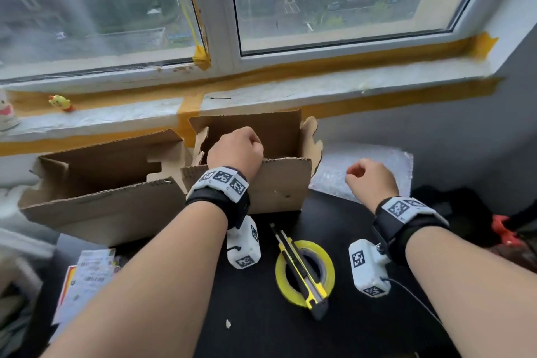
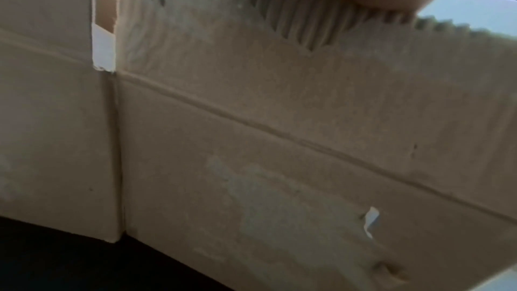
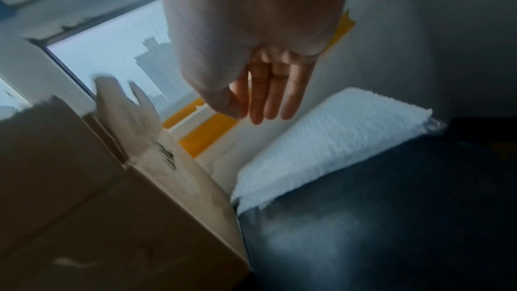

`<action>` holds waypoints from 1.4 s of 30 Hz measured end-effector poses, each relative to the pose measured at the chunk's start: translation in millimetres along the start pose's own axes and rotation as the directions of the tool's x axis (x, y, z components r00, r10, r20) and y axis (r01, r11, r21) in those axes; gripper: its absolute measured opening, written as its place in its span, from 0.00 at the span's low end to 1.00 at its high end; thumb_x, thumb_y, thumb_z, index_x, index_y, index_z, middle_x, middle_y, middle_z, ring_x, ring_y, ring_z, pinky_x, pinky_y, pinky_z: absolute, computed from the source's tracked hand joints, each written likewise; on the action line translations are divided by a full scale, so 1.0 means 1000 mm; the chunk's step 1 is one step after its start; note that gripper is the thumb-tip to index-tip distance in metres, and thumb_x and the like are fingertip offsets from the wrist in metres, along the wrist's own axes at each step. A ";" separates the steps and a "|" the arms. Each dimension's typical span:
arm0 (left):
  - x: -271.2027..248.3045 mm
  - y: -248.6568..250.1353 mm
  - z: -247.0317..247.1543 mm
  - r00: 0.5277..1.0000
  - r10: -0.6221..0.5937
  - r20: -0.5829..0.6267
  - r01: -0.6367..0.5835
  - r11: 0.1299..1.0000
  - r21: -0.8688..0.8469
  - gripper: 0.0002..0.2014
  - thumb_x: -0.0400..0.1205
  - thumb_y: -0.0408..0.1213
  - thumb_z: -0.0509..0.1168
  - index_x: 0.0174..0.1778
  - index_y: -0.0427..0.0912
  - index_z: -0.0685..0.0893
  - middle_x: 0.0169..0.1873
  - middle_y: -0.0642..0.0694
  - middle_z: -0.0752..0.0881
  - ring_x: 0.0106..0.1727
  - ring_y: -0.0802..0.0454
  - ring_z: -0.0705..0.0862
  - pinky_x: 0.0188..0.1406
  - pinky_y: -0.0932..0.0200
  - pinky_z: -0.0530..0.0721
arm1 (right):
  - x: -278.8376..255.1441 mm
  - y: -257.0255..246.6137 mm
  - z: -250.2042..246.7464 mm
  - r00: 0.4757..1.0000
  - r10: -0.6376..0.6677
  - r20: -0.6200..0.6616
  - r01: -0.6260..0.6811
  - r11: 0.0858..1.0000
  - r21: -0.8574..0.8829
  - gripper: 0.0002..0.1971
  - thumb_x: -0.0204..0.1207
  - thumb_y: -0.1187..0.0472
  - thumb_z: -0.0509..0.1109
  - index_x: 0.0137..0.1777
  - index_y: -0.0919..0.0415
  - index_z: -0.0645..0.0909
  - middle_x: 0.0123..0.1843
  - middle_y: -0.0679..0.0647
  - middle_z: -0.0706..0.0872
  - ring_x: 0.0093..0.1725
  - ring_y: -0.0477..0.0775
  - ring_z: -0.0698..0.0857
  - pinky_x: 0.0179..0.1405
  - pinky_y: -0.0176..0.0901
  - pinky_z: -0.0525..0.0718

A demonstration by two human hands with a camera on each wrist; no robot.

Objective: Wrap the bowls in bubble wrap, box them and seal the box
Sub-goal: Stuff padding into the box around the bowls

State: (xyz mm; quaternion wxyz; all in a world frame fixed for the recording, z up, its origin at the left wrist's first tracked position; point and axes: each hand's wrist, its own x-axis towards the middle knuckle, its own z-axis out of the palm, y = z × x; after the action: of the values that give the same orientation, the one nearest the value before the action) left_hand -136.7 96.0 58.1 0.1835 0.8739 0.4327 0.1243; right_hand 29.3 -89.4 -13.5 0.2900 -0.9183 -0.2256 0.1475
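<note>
Left hand (image 1: 234, 151) curled, wrist bent down, right hand (image 1: 371, 180) loosely curled, empty

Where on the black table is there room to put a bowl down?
Bare black table lies near you, in front of the tape roll and knife. Another patch sits between the smaller box and the right hand. The back is crowded: boxes, bubble wrap.

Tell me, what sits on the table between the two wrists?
In the head view, a yellow roll of tape lies flat on the black table between the wrists, with a yellow-and-black utility knife resting across it.
</note>
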 end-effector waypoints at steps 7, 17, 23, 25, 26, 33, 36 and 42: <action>0.007 -0.001 0.009 0.998 -0.020 -0.053 0.023 0.999 0.049 0.12 0.81 0.40 0.56 0.48 0.52 0.85 0.44 0.51 0.87 0.45 0.47 0.83 0.41 0.55 0.79 | 0.016 0.022 0.035 0.991 0.042 0.126 -0.031 0.996 -0.086 0.18 0.76 0.58 0.69 0.66 0.51 0.81 0.68 0.53 0.83 0.66 0.58 0.80 0.61 0.47 0.77; 0.011 -0.003 0.020 0.991 -0.008 -0.135 0.023 0.994 0.110 0.12 0.82 0.42 0.54 0.49 0.54 0.84 0.42 0.52 0.87 0.42 0.50 0.79 0.49 0.60 0.62 | 0.028 0.046 0.062 0.931 0.063 0.361 0.076 0.930 -0.359 0.41 0.71 0.54 0.78 0.82 0.52 0.62 0.80 0.57 0.68 0.73 0.63 0.75 0.68 0.53 0.77; 0.010 -0.001 0.017 0.993 -0.022 -0.113 0.035 0.993 0.115 0.12 0.82 0.42 0.54 0.49 0.53 0.84 0.41 0.52 0.86 0.41 0.50 0.77 0.49 0.60 0.63 | 0.007 0.043 0.075 0.895 0.053 0.443 0.198 0.843 -0.500 0.30 0.64 0.48 0.82 0.60 0.60 0.73 0.58 0.58 0.84 0.56 0.63 0.85 0.45 0.47 0.79; 0.009 0.000 0.015 0.994 -0.028 -0.102 0.039 0.994 0.107 0.12 0.82 0.41 0.54 0.49 0.53 0.84 0.40 0.52 0.85 0.41 0.50 0.76 0.52 0.59 0.67 | 0.001 0.041 0.079 0.891 0.046 0.453 0.225 0.821 -0.526 0.26 0.67 0.50 0.80 0.59 0.60 0.76 0.57 0.58 0.85 0.56 0.63 0.86 0.45 0.46 0.79; 0.009 0.000 0.014 0.995 -0.031 -0.098 0.041 0.994 0.101 0.12 0.82 0.41 0.54 0.49 0.53 0.84 0.39 0.52 0.85 0.40 0.50 0.76 0.55 0.58 0.70 | 0.000 0.039 0.079 0.889 0.044 0.455 0.229 0.818 -0.527 0.23 0.69 0.50 0.78 0.58 0.60 0.77 0.56 0.58 0.85 0.56 0.63 0.86 0.45 0.46 0.80; 0.008 0.003 0.011 0.994 -0.059 -0.089 0.067 0.994 0.086 0.12 0.82 0.41 0.55 0.49 0.53 0.85 0.40 0.53 0.84 0.42 0.51 0.74 0.54 0.57 0.70 | 0.005 0.033 0.060 0.896 0.018 0.445 0.249 0.809 -0.533 0.18 0.70 0.41 0.73 0.33 0.55 0.77 0.33 0.52 0.81 0.38 0.56 0.82 0.35 0.40 0.77; 0.009 0.004 0.010 0.993 -0.074 -0.087 0.081 0.993 0.083 0.12 0.82 0.41 0.55 0.50 0.53 0.85 0.42 0.52 0.85 0.42 0.50 0.72 0.52 0.58 0.70 | 0.004 0.030 0.052 0.909 0.032 0.415 0.194 0.850 -0.490 0.20 0.72 0.41 0.69 0.29 0.56 0.74 0.28 0.51 0.78 0.32 0.54 0.79 0.32 0.40 0.75; 0.010 0.008 0.007 0.990 -0.103 -0.100 0.110 0.992 0.063 0.13 0.81 0.40 0.56 0.50 0.52 0.86 0.44 0.52 0.85 0.43 0.50 0.69 0.41 0.57 0.68 | 0.005 0.022 0.037 0.935 0.016 0.355 0.150 0.889 -0.434 0.15 0.73 0.49 0.68 0.31 0.57 0.73 0.31 0.52 0.79 0.36 0.56 0.80 0.32 0.41 0.73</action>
State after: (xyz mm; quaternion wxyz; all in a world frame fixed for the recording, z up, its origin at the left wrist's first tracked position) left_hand -122.0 97.9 55.8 0.1388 0.8482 0.4913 0.1414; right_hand 26.3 -85.6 -56.7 0.0278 -0.9110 -0.3335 0.2411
